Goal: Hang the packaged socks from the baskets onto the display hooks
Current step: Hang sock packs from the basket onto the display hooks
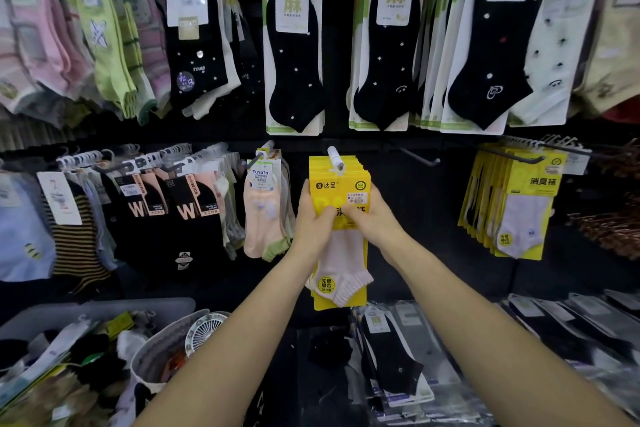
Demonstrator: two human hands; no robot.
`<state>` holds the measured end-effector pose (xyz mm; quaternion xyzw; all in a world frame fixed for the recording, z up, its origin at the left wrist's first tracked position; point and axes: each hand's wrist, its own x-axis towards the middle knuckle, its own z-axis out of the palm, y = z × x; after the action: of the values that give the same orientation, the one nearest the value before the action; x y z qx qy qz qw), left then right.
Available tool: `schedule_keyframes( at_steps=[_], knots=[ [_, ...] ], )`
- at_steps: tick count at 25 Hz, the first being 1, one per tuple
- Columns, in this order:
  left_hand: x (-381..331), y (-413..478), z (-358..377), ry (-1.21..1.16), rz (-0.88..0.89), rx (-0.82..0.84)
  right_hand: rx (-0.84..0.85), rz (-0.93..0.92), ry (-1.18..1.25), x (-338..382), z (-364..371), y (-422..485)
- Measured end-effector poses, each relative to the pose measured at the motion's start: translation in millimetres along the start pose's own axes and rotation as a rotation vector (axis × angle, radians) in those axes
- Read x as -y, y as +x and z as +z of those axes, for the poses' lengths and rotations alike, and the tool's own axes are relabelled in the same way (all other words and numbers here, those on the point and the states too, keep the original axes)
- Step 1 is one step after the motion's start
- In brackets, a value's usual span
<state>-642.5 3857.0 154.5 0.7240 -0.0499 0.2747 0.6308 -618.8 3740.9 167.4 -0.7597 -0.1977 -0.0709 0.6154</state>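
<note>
left hand (313,218) and right hand (372,220) both gripping one yellow sock stack (341,184) hung on the middle hook (334,153), packs too tight to count, lower left one bin (104,310) cut off, one round basket (152,357), contents murky

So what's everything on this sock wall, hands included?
yellow-card packs of white ankle socks: one stack, yellow and white, hanging on the centre hook
white-tipped metal hook: one, lower row centre, carrying that stack
matching yellow-card packs: one bunch, lower row right
bare dark hook: one, between the two yellow bunches
black dotted socks on white-green cards: several bunches, upper row
peach sock pack: front of one bunch, left of the stack
grey plastic basket: one, bottom left, holding mixed packs
left hand: grips the stack's left edge
right hand: grips the stack's right side
</note>
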Motion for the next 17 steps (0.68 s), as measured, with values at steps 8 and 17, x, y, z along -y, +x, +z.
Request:
schedule_keyframes(
  at_steps=[8, 17],
  knots=[
    [27, -26, -8, -0.078, -0.151, 0.058, 0.063, 0.127, 0.052, -22, -3, -24],
    [106, -176, -23, 0.02, -0.544, 0.074, 0.142, 0.533, -0.011, -148, -46, -185]
  ],
)
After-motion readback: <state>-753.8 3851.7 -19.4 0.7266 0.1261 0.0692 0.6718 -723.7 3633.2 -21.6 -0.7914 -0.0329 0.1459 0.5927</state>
